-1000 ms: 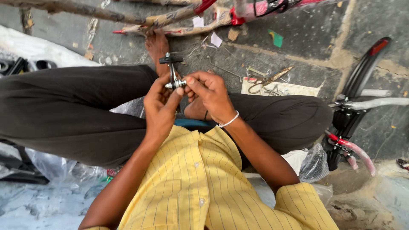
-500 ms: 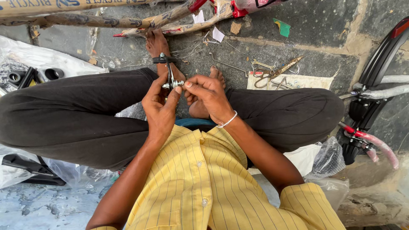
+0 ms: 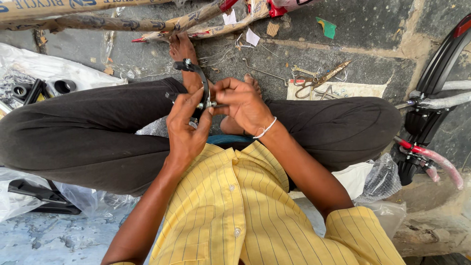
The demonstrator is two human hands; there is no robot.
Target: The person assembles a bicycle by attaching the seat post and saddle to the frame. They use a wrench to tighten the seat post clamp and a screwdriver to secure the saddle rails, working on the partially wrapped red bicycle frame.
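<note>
I sit cross-legged in dark trousers and a yellow striped shirt. My left hand (image 3: 185,128) grips a black bicycle brake caliper (image 3: 195,78) by its lower part, holding it upright in front of me. My right hand (image 3: 241,104), with a white band on its wrist, pinches the small silver bolt (image 3: 208,104) at the caliper's pivot, thumb and fingers closed on it. The caliper's curved arm rises above both hands.
Paper-wrapped bicycle frame tubes (image 3: 88,22) lie across the stone floor ahead. Scissors and small tools (image 3: 321,78) rest on a cloth at the right. A bicycle with black fender (image 3: 436,68) stands at far right. Black parts on white plastic (image 3: 34,88) lie left.
The view has shifted slightly right and closer. Both hands stay on the caliper, with the right fingers working at the bolt and the caliper's arm turned a little.
</note>
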